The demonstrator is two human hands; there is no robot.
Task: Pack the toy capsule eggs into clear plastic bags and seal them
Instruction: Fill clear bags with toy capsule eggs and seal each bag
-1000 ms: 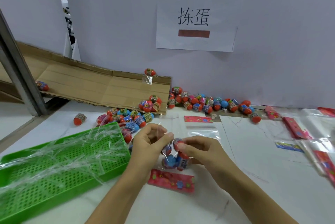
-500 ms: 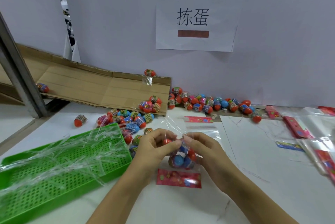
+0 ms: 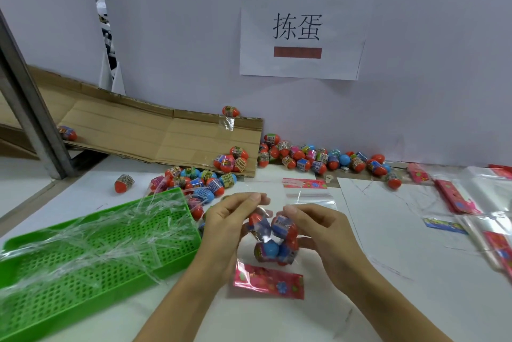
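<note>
With our left hand (image 3: 225, 226) and right hand (image 3: 322, 233) pinching the clear bag (image 3: 273, 242) of capsule eggs (image 3: 282, 226) above the table (image 3: 388, 272), we risk eggs spilling if a pinch slips, and whether the glare-hidden mouth is sealed we cannot tell.

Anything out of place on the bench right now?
Yes. One capsule egg lies alone on the table, left of the main egg pile. Another egg sits far left on the cardboard sheet, and one perches on its back edge.
</note>
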